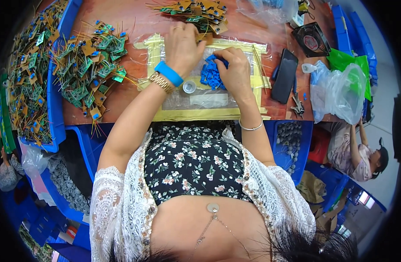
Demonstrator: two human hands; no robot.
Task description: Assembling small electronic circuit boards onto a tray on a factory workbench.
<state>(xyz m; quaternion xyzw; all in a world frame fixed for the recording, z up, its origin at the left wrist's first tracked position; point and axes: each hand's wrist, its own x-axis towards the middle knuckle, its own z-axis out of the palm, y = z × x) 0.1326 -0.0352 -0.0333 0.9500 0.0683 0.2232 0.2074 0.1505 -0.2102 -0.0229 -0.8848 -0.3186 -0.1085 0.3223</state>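
My left hand (183,49), with a blue band and a gold watch at its wrist, reaches to the near edge of a heap of brown and green circuit boards (204,15) with thin wires. Its fingers are curled, and whatever they hold is hidden; a brown board edge shows beside the thumb. Over a small pile of blue plastic parts (212,75), my right hand (236,72) has thumb and forefinger bent together on the pile's upper right, seemingly pinching a part. The pile lies on a clear-covered work mat (174,114) edged with yellow tape. A small round container (189,87) sits left of the pile.
More wired boards (93,65) are heaped at left beside a blue bin (56,100) full of them. At right lie a black phone (284,76), keys (298,106), a small fan (311,39) and plastic bags (340,91). Another person (355,153) is beyond the bags.
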